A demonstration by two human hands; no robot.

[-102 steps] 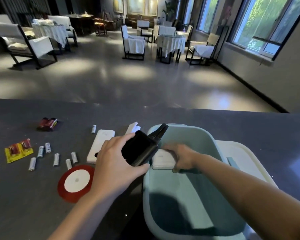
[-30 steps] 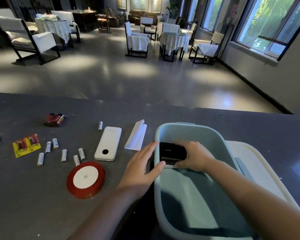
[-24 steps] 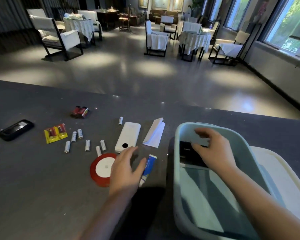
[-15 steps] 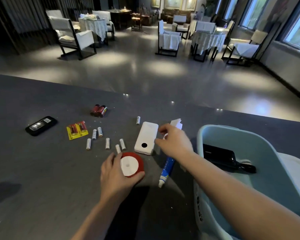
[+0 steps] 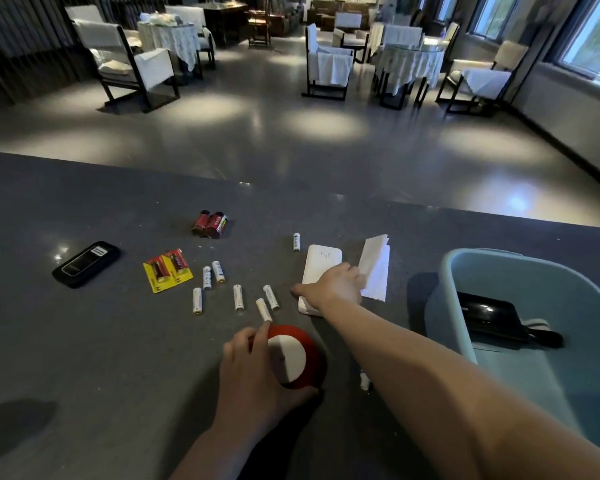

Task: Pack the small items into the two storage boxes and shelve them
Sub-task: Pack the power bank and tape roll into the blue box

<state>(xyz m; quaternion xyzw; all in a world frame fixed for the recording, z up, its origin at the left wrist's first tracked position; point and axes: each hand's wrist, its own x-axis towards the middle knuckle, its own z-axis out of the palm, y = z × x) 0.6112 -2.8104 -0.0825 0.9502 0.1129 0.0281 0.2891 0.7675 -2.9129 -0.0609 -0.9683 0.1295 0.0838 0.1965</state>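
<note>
My left hand (image 5: pixel 257 372) grips the red ribbon spool (image 5: pixel 297 358) near the table's front, fingers curled round its rim. My right hand (image 5: pixel 331 289) reaches across and lies over the white power bank (image 5: pixel 323 263), thumb at its left edge and fingers past its right edge, beside a folded white paper (image 5: pixel 376 268). The light blue storage box (image 5: pixel 465 268) stands at the right with a black device (image 5: pixel 489 317) inside. Several white AA batteries (image 5: pixel 238 296) lie loose left of the power bank. A tube's white cap (image 5: pixel 364 381) peeks out under my right forearm.
A yellow battery blister pack (image 5: pixel 168 273), a pair of red batteries (image 5: pixel 210 223) and a black phone (image 5: pixel 85 263) lie further left on the dark table (image 5: pixel 84 358). One lone battery (image 5: pixel 296 241) sits behind the power bank. Chairs and covered tables stand beyond.
My right hand left the box, crossed to the folded paper and now lies on the power bank. My left hand moved onto the ribbon spool and closed round it.
</note>
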